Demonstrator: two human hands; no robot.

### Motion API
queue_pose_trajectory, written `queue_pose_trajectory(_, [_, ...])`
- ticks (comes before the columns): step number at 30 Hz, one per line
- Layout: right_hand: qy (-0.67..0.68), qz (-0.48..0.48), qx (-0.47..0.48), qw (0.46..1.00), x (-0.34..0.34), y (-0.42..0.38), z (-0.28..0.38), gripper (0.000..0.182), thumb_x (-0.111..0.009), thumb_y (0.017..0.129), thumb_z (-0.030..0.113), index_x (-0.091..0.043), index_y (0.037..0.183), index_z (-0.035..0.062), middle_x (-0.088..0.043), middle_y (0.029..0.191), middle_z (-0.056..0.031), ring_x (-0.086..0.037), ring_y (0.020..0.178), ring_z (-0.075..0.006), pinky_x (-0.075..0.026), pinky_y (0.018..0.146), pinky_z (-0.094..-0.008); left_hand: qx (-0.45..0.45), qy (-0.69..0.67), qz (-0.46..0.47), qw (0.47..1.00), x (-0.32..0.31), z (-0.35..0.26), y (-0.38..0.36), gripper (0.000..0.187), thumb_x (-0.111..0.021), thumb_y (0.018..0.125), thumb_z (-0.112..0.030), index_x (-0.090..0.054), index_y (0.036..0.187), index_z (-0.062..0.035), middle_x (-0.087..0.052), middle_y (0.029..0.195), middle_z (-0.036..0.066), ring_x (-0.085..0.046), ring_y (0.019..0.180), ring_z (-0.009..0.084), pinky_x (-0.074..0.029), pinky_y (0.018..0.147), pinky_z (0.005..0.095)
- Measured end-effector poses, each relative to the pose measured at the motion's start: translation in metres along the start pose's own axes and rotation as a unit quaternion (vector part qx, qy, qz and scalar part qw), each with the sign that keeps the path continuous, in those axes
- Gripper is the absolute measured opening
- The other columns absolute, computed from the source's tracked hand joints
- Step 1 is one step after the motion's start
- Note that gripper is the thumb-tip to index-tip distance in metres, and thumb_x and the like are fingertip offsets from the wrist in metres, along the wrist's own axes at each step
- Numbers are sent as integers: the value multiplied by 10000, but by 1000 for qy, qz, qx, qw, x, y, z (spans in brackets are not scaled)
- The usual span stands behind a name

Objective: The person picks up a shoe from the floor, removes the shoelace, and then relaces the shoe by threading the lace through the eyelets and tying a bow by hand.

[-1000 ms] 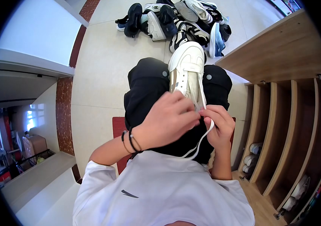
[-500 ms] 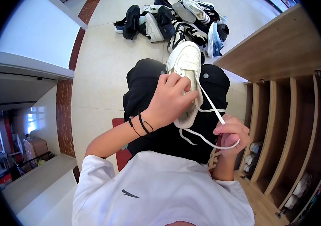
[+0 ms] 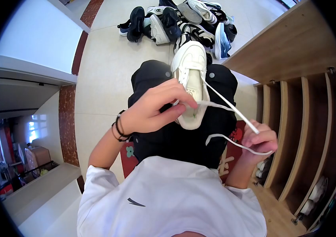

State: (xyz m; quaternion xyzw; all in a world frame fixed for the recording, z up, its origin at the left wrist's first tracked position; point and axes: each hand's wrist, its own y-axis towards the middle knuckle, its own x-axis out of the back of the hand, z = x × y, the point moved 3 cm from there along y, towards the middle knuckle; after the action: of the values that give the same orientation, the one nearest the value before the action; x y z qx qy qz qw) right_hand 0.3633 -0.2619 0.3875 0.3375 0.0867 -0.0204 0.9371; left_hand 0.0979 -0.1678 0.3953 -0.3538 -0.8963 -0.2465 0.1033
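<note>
A white shoe (image 3: 194,81) rests on the person's dark-trousered lap, toe pointing away, its opening toward the body. My left hand (image 3: 158,106) reaches over the shoe's left side, thumb and index finger apart, the index fingertip over the opening beside a strand of lace. To the right of the shoe, my right hand (image 3: 259,143) pinches the white shoelace (image 3: 231,106), which runs taut from the shoe's right eyelets. A loose lace end curves over the lap from the right hand. The left hand's other fingertips are hidden.
Several shoes (image 3: 159,29) lie piled on the tiled floor ahead. On the right stands an open wooden cabinet (image 3: 284,138) with shoes inside and its door (image 3: 282,43) swung out. A red patterned mat (image 3: 129,160) shows beneath the person.
My left hand has moved down and left from the shoe's tongue, and its thumb and index finger have parted. My right hand has moved right and slightly down, drawing the lace outward.
</note>
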Motion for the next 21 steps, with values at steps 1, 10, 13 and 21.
queue_pose_trajectory(1, [-1, 0, 2, 1000, 3, 3, 4, 575, -409, 1051, 467, -611, 774, 6, -590, 644, -65, -514, 482, -151, -370, 502, -295, -10, -60, -4, 998, 4, -10, -2, 201, -614, 879, 9, -667, 1055, -72, -619, 915, 74, -551, 836, 225, -420, 754, 326])
queue_pose_trajectory(10, [-13, 14, 114, 993, 16, 23, 71, 563, -335, 1035, 555, -583, 900, 69, -565, 592, -11, -458, 438, -97, -304, 503, -246, -221, -146, -152, 952, 53, -99, -52, 136, -623, 974, -148, -657, 1102, -117, -601, 920, 51, -542, 731, 206, -436, 660, 359])
queue_pose_trajectory(13, [-13, 26, 143, 989, 11, 21, 93, 557, -323, 1041, 553, -581, 916, 76, -536, 538, 4, -423, 391, -99, -291, 492, -243, -264, -167, -161, 936, 65, -128, -74, 157, -613, 992, -187, -655, 1143, -174, -584, 948, 37, -540, 698, 192, -444, 641, 360])
queue_pose_trajectory(21, [3, 52, 205, 977, 18, 11, 146, 530, -369, 1037, 550, -524, 851, 79, -478, 560, 9, -440, 451, -98, -275, 491, -231, -349, -232, -241, 875, 68, -170, -111, 186, -594, 996, -145, -704, 1135, -199, -578, 820, -41, -396, 480, 81, -336, 455, 246])
